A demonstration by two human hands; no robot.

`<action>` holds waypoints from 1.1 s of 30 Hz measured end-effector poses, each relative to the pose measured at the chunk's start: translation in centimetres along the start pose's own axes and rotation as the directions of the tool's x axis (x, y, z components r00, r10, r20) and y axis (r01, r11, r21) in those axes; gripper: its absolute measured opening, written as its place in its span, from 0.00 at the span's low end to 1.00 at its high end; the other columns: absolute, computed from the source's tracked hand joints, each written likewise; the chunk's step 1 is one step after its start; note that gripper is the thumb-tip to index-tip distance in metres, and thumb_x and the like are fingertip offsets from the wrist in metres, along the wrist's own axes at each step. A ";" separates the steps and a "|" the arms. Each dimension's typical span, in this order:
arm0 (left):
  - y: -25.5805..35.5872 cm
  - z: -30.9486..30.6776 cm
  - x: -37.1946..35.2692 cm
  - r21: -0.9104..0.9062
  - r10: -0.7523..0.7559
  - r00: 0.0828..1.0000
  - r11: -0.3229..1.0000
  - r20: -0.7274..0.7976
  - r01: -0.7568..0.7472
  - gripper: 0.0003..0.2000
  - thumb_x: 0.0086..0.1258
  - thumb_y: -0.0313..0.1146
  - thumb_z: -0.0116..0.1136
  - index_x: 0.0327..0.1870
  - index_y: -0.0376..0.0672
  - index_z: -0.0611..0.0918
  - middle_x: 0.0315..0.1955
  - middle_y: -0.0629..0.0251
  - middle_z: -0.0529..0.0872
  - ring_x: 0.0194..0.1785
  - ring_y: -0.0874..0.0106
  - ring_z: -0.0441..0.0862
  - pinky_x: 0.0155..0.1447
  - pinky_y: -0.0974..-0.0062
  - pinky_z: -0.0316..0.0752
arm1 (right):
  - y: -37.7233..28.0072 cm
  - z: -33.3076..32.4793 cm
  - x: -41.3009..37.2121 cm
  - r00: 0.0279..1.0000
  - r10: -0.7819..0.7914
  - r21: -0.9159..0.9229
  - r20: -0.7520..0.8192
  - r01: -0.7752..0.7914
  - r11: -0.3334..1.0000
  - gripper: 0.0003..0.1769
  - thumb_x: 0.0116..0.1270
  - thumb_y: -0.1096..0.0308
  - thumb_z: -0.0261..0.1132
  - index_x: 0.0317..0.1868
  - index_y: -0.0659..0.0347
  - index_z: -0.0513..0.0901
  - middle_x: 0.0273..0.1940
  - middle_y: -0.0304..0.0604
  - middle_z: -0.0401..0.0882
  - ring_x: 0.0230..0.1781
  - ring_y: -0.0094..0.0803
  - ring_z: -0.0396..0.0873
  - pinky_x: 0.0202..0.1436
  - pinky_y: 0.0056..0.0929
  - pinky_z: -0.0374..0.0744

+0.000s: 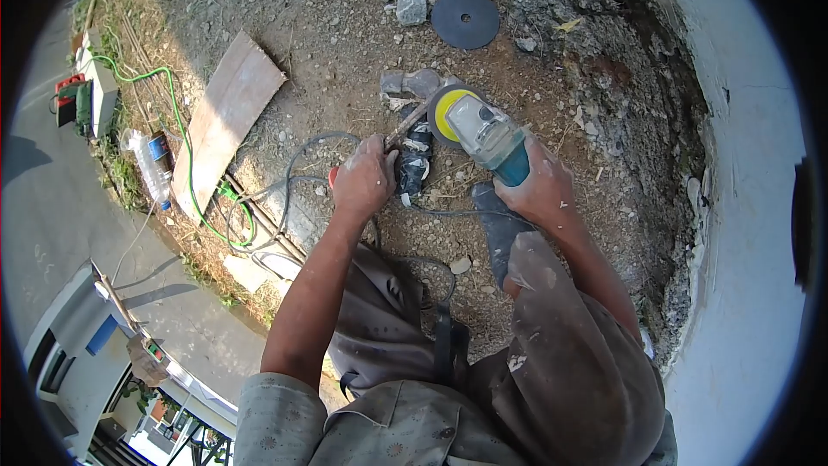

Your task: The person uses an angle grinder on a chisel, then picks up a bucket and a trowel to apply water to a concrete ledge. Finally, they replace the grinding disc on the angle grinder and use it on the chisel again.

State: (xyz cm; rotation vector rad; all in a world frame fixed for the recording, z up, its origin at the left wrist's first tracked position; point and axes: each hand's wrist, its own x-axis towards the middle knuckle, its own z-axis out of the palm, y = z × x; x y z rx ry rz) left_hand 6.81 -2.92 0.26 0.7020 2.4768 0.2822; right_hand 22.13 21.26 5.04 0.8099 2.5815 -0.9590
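My right hand [542, 183] is wrapped round the teal body of an angle grinder [492, 134]. The grinder's disc [448, 112] is yellow on the side I see, with a dark rim. In my closed left hand [364, 179] is a narrow metal tool [405, 125] with a red end showing behind the hand. Its far tip meets the disc's edge, or lies very close to it. Under the tool is a dark object with pale patches [415, 160], and just beyond lies a grey hammer-head-shaped piece [418, 83].
A loose dark disc [466, 19] lies ahead beside a pale stone [411, 2]. To the left are a wooden board [226, 108], a plastic bottle [151, 168] and a green hose or cable [185, 134]. A grey cord [289, 174] loops nearby. A white wall [742, 121] bounds the right.
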 end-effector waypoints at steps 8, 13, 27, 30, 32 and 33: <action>-0.1 0.0 0.1 -0.014 0.000 1.000 1.000 -0.002 0.000 0.14 0.77 0.42 0.54 0.43 0.38 0.71 0.40 0.44 0.83 0.44 0.43 0.83 0.47 0.48 0.77 | -0.4 -1.7 2.6 0.989 0.131 -0.053 -0.065 -0.134 0.990 0.46 0.54 0.56 0.73 0.72 0.63 0.67 0.58 0.60 0.81 0.57 0.55 0.82 0.60 0.49 0.80; -0.5 0.4 0.1 -0.006 0.017 1.000 1.000 -0.018 -0.017 0.14 0.77 0.42 0.55 0.43 0.38 0.71 0.40 0.45 0.83 0.44 0.43 0.83 0.46 0.49 0.77 | 0.3 -1.1 2.6 0.990 0.010 -0.059 -0.140 -0.019 0.998 0.45 0.54 0.57 0.73 0.71 0.63 0.68 0.57 0.60 0.82 0.56 0.56 0.83 0.60 0.49 0.80; -0.5 0.1 0.1 -0.026 0.041 0.999 0.999 -0.033 -0.041 0.15 0.76 0.42 0.56 0.42 0.38 0.71 0.38 0.45 0.84 0.42 0.43 0.83 0.45 0.48 0.77 | -0.5 -1.4 2.8 0.988 0.065 -0.075 -0.138 -0.075 0.994 0.43 0.55 0.58 0.72 0.70 0.63 0.69 0.58 0.57 0.81 0.57 0.54 0.82 0.58 0.49 0.81; -0.3 0.0 0.2 -0.015 0.014 1.000 1.000 -0.005 -0.014 0.15 0.76 0.42 0.56 0.43 0.38 0.71 0.39 0.44 0.84 0.43 0.43 0.84 0.45 0.49 0.77 | -0.5 -1.7 2.9 0.991 0.039 -0.081 -0.127 -0.050 0.996 0.42 0.55 0.58 0.72 0.70 0.63 0.69 0.59 0.57 0.81 0.57 0.54 0.82 0.58 0.49 0.81; -0.3 0.1 0.3 -0.013 0.024 1.000 1.000 -0.002 -0.024 0.15 0.76 0.42 0.56 0.43 0.38 0.72 0.39 0.44 0.84 0.43 0.43 0.84 0.46 0.49 0.77 | -0.1 -1.3 2.8 0.992 -0.013 -0.079 -0.125 0.003 0.997 0.43 0.56 0.58 0.72 0.71 0.62 0.69 0.59 0.56 0.81 0.57 0.53 0.82 0.58 0.49 0.81; -0.5 0.1 0.3 -0.010 0.023 1.000 1.000 0.002 -0.023 0.15 0.77 0.42 0.56 0.43 0.38 0.72 0.39 0.44 0.84 0.44 0.43 0.84 0.46 0.49 0.78 | 0.2 -0.8 2.8 0.991 -0.041 -0.066 -0.130 0.033 0.997 0.43 0.56 0.58 0.72 0.71 0.62 0.69 0.59 0.56 0.81 0.57 0.53 0.82 0.58 0.50 0.81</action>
